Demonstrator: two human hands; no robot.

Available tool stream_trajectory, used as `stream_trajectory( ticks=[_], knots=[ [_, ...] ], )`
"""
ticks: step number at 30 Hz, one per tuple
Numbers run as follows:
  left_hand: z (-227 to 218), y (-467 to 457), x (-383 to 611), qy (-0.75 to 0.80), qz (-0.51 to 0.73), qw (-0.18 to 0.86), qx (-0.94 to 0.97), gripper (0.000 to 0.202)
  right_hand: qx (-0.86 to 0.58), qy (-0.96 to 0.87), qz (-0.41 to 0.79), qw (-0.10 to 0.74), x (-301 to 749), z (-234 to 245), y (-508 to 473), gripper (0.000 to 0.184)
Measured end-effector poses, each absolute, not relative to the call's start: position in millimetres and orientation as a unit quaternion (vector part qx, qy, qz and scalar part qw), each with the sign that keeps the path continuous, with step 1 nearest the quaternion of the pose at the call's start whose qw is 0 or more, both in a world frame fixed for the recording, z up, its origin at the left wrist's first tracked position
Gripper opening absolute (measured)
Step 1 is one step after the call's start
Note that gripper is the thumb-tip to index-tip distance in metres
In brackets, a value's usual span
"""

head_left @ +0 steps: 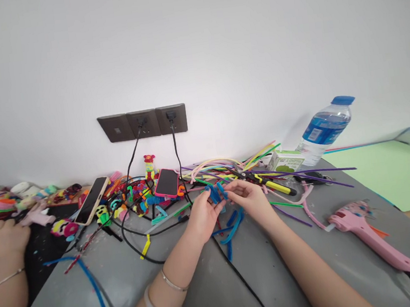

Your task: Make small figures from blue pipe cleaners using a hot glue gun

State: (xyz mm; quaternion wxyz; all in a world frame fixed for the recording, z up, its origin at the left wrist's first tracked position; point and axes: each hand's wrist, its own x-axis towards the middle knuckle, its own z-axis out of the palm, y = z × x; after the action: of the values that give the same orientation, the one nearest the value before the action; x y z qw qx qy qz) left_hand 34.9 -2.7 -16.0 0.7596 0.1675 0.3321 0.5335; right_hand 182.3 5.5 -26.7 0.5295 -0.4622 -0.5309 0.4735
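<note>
Between both hands, over the middle of the grey table, is a bent blue pipe cleaner point(215, 194). My left hand point(204, 215) pinches it from the left. My right hand point(248, 199) has thumb and forefinger closed at its right end. Just below the hands lie short blue pipe cleaner pieces point(233, 228) on the table. Farther left, a long bent blue pipe cleaner point(94, 284) runs toward the near edge. Behind my right hand are pliers with yellow handles point(275, 187) among loose coloured pipe cleaners point(225, 165).
A pink glue gun point(375, 239) lies at right. A tilted water bottle point(325, 130) leans near the wall beside a small box point(285, 160). Two phones, a pink-cased one point(167, 182) and another point(93, 201), sit among fuzzy figures. Black cables cross the table. Another person's hand point(7, 242) is at left.
</note>
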Motion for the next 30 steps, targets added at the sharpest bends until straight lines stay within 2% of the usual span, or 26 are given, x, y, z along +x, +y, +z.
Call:
stream_trajectory(
  ticks=[12, 19, 24, 30],
  knots=[
    [-11.5, -5.4, 35.9, 0.339, 0.515, 0.754, 0.225, 0.013, -0.464, -0.596, 0.409, 0.512, 181.0, -30.5, 3.8, 0.022],
    [-11.5, -8.4, 36.1, 0.335, 0.52, 0.748, 0.239, 0.02, -0.471, -0.659, 0.271, 0.52, 178.5, -25.7, 0.5, 0.006],
    [-10.5, -8.4, 34.0, 0.346, 0.494, 0.749, 0.273, 0.025, -0.462, -0.67, 0.235, 0.531, 179.8, -21.2, -1.3, 0.008],
    [-6.7, -7.5, 29.2, 0.376, 0.423, 0.756, 0.328, 0.027, -0.439, -0.682, 0.285, 0.511, 184.6, -16.5, -0.3, 0.015]
  ],
)
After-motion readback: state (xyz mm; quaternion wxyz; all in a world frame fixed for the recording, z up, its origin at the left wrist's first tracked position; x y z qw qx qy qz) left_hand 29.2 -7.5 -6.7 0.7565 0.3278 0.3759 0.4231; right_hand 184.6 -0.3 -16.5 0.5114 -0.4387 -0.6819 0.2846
